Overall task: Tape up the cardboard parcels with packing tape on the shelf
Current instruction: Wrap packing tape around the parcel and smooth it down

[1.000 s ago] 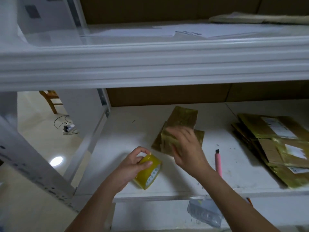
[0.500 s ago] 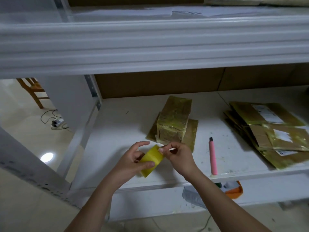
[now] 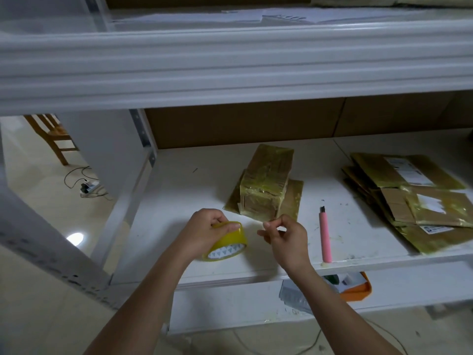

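Glossy yellow tape roll (image 3: 228, 241); cardboard parcel (image 3: 266, 184) under shiny tape; smooth white shelf (image 3: 179, 201); pink plastic knife (image 3: 325, 237)

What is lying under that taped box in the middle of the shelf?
The taped box sits on a flat taped cardboard parcel whose edges stick out at both sides. The part beneath the box is covered, so whether anything else lies there cannot be seen.

Pink utility knife (image 3: 325, 235) lying just right of the grip; wooden chair (image 3: 52, 136), power strip (image 3: 89, 187) sitting far left on floor.
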Available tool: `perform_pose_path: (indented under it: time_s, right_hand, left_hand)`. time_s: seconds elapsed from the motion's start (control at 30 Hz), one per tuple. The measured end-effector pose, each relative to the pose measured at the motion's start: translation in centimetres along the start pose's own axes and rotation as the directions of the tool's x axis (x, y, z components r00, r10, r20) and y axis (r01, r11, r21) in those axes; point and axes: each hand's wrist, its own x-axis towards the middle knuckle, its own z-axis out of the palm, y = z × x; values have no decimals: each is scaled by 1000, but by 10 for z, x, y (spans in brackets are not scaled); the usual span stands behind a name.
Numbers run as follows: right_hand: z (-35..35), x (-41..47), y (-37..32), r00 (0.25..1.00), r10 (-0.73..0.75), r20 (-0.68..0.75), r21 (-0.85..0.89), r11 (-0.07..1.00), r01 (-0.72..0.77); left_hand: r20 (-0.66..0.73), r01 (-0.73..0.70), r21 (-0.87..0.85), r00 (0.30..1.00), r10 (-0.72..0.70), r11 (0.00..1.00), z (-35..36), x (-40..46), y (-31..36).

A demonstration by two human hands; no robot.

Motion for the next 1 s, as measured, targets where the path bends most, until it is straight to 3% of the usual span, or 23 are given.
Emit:
perform_pose_path:
  time_s: [0.13, 0.27, 0.37, 0.5, 0.63, 0.73, 0.87, 1.0]
  right_hand:
    - [-8, 1, 1, 994, 97, 59, 113, 988, -103]
    - [-16, 1, 1, 992, 126, 15, 188, 974, -126]
    - [-19, 0, 2, 993, 107, 47, 138, 984, -112]
    - [-25, -1, -2, 998, -52, 36, -17, 998, 53]
    - [-38, -3, -28, 968, -238, -80, -137, 965, 225]
    - [-42, 5, -37, 928, -337, -159, -145, 938, 316]
    - [-44, 20, -42, 925, -338, -171, -86, 941, 328]
    - [-44, 32, -31, 961, -250, -119, -43, 968, 246]
  left_hand:
    - [-24, 6, -107, 1000, -9, 994, 1, -3, -5]
    - [101, 35, -327, 995, -2, 945, 0, -17, -19]
    - [140, 47, -365, 990, 5, 930, 0, -25, -27]
    - [125, 20, -330, 992, 22, 944, -15, -25, -24]
    - [15, -69, -21, 997, 69, 997, -45, -10, -5]
    - [5, -100, -4, 995, 100, 995, -50, 1, 14]
    - [85, -117, 51, 990, 112, 992, -42, 17, 35]
    - [168, 17, 44, 986, -24, 999, -30, 30, 55]
